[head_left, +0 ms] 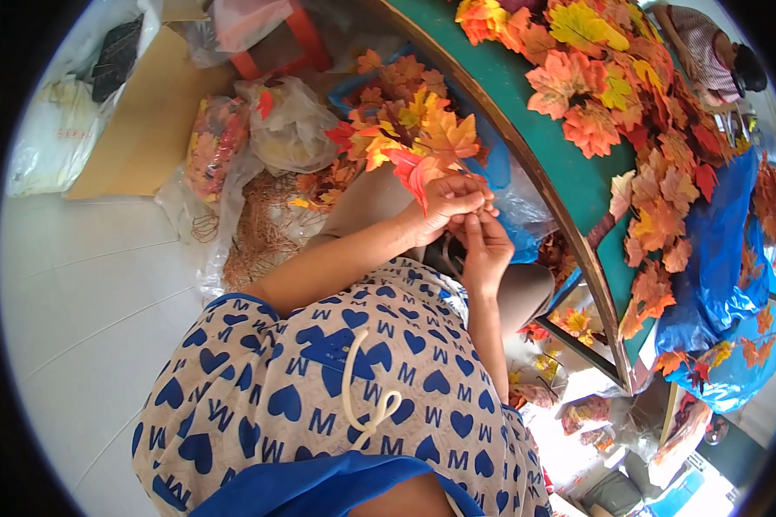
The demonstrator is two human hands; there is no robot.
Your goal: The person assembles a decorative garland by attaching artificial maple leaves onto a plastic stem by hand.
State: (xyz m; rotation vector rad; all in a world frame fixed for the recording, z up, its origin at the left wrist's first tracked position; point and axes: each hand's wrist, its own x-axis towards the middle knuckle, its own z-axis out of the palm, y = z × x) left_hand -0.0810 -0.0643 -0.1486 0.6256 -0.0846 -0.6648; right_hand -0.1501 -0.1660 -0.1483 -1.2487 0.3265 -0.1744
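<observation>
My left hand (448, 204) is closed around the stems of a bunch of artificial autumn leaves (422, 133), orange, yellow and red, which fans out above it. My right hand (485, 250) sits just below and right of the left, with its fingers pinched at the base of the same bunch. Both hands work over my lap, beside the edge of a green table (526, 112).
Loose orange, red and yellow fake leaves (612, 86) cover the green table. A blue plastic sheet (716, 258) lies at the right. Clear plastic bags (284, 129) of leaves, a heap of brown stems (259, 228) and cardboard (147, 121) sit on the white floor. Another person (707, 43) sits at top right.
</observation>
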